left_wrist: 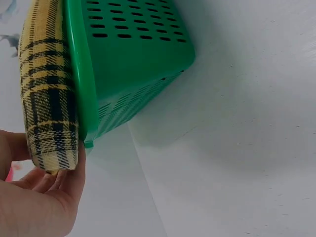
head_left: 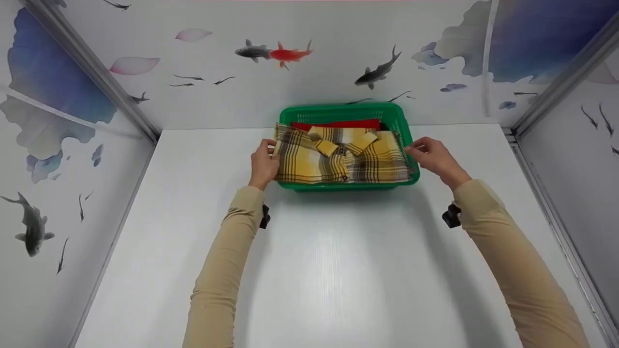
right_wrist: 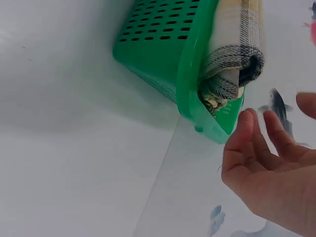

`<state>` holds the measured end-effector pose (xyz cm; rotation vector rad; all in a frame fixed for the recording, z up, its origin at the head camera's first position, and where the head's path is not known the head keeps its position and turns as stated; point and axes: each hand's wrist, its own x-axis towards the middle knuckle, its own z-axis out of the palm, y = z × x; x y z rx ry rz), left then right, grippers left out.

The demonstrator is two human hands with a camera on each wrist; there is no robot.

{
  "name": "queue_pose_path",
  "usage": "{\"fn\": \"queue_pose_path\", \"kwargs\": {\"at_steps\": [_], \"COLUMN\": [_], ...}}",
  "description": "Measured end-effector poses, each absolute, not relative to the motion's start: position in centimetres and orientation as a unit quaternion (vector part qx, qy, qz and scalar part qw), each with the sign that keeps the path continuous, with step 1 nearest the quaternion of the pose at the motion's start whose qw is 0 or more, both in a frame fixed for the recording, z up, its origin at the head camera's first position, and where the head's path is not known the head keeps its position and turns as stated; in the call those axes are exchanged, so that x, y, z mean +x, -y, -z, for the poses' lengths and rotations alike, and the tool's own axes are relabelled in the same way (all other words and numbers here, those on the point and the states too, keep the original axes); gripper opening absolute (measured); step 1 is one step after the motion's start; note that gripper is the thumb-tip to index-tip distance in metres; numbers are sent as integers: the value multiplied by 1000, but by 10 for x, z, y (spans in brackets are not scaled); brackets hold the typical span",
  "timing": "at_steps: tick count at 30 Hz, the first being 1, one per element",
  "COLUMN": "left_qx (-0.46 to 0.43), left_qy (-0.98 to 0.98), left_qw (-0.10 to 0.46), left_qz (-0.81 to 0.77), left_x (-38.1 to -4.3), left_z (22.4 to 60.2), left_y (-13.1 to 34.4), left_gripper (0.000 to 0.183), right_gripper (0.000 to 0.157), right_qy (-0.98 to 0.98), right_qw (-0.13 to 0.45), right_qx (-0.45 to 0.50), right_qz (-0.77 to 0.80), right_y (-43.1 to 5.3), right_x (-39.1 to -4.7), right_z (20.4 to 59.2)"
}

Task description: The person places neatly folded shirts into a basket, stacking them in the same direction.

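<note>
A folded yellow, black and white plaid shirt (head_left: pixel 309 162), collar at the back, lies across the top of a green plastic basket (head_left: pixel 347 186). My left hand (head_left: pixel 264 164) grips the shirt's left end, which overhangs the rim; in the left wrist view the thumb and fingers are on opposite sides of the folded cloth (left_wrist: pixel 52 94). At the basket's right end, my right hand (head_left: pixel 433 157) holds nothing. Its fingers are loosely bent beside the rim, apart from the shirt's rolled right end (right_wrist: pixel 232 64) in the right wrist view.
Red cloth (head_left: pixel 333 124) shows inside the basket behind the shirt. The basket stands at the back of a white table (head_left: pixel 319 270), close to a white wall (head_left: pixel 329 82) with painted fish. Side walls with metal corner strips close off the left and right.
</note>
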<state>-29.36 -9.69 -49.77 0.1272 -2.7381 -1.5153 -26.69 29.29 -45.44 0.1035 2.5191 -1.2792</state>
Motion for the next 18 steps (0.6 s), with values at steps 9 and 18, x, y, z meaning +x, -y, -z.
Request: {"fn": "queue_pose_path", "kwargs": {"at_steps": [9, 18], "left_qx": [48, 10], "left_qy": [872, 880], "left_qw": [-9, -2], "left_qz": [487, 475], "left_x": [-291, -281], "left_z": [499, 507], "left_y": [95, 99], "left_gripper": [34, 39], "right_gripper": [51, 56], "right_qy": [-915, -906], "right_qw": [193, 174], "right_qx": [32, 31], "right_qz": [352, 385], "right_y": [-264, -277], "right_x": [-265, -260], "right_z": [470, 479]}}
